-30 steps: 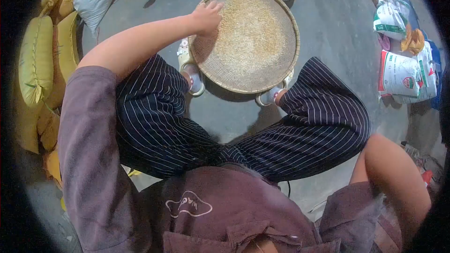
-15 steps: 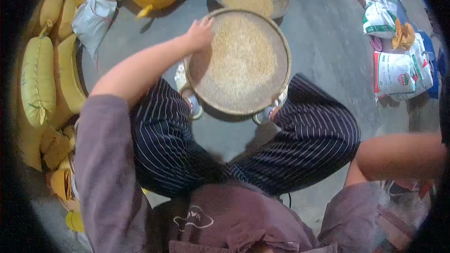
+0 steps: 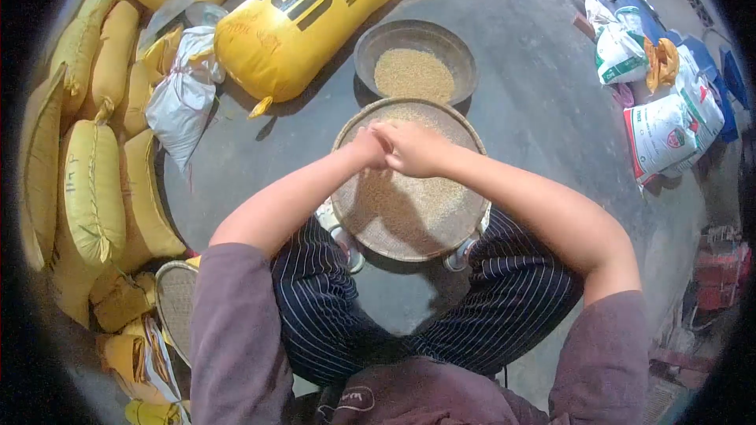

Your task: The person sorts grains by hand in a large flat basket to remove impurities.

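A round, rimmed woven tray [image 3: 340, 212] spread with pale grain [image 3: 441, 205] rests between my feet. Above its upper part, my left hand [image 3: 368, 149] and my right hand [image 3: 417, 149] meet, touching each other. The right fingers lie over the tips of the left ones. Both hands look closed, and whatever may be between them is hidden. Just beyond the tray stands a dark, shallow metal basin [image 3: 465, 55] with a heap of golden grain [image 3: 413, 72] in it, partly overlapped by the tray's far rim.
A large yellow sack [image 3: 287, 31] lies beyond the basin to the left. Several stuffed yellow sacks [image 3: 90, 189] line the left side, with a white bag [image 3: 183, 98] beside them. Printed white bags [image 3: 661, 134] lie at right. Another woven tray [image 3: 175, 303] leans near my left elbow.
My right hand has come in from the far right to meet my left. The left has left the tray's rim and moved over the grain. The view has tilted up.
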The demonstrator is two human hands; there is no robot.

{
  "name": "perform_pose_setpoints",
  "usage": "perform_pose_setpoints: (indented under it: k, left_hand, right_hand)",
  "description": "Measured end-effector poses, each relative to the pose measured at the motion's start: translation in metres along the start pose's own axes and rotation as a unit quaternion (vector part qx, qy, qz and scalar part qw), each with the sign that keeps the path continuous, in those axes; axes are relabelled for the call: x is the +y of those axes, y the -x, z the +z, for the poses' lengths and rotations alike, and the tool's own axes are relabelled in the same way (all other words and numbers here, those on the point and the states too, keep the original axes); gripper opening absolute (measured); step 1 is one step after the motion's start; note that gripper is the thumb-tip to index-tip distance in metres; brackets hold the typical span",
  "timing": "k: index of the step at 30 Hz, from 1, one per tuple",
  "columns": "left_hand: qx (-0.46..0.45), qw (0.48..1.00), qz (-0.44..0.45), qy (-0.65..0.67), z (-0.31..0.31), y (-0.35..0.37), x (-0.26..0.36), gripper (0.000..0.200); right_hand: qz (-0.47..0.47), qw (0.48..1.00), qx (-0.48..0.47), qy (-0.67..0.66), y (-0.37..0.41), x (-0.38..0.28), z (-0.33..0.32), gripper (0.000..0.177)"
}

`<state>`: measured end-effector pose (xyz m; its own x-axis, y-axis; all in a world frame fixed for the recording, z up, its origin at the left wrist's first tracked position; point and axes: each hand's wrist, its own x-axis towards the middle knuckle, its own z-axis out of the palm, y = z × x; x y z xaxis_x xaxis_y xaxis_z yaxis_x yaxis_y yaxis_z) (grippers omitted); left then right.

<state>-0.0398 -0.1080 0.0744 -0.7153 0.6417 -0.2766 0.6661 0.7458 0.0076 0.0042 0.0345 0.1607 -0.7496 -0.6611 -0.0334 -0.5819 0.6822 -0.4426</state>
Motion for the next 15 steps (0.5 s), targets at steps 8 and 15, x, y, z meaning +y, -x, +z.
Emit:
perform_pose_setpoints:
  k: [8,15]
  left_hand:
    - [0.208,0.934,0.047,0.286,-0.039,0.005,-0.015,0.033]
    - [0.262,0.938,0.117,0.197,-0.027,0.003,-0.023,0.020]
  right_hand:
    - [-0.014,0.978,0.201,-0.047,-0.039,-0.016,-0.036,0.036]
    - [0.122,0.988,0.044,-0.090,-0.021,0.017,-0.035,0.059]
